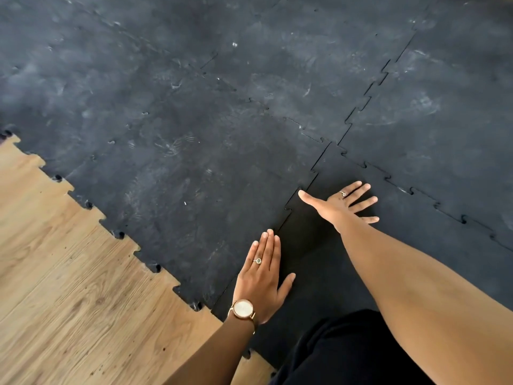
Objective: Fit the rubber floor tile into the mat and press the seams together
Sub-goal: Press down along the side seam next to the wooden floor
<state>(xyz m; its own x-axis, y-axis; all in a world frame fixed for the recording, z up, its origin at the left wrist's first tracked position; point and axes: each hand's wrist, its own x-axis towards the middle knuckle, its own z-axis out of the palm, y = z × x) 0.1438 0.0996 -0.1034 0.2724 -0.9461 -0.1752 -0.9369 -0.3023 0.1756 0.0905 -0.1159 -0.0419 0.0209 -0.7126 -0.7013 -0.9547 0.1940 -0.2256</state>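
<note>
Both hands lay flat on the dark, clean black rubber floor tile (319, 262) at the mat's near corner.

We noted the left hand (262, 276), fingers together and gripping nothing, palm down along the tile's left seam, where it met the scuffed black interlocking rubber mat (172, 140). The right hand (342, 205) was spread open farther up, thumb near the same seam. A round rose-gold wristwatch (243, 309) sat on the left wrist. Light wood-plank flooring (61, 273) bordered the mat's toothed edge.

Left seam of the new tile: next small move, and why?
Probably slide the left hand up the seam toward the right hand, pressing flat: both palms lie open on the tile, and a dark gap line shows between them.
</note>
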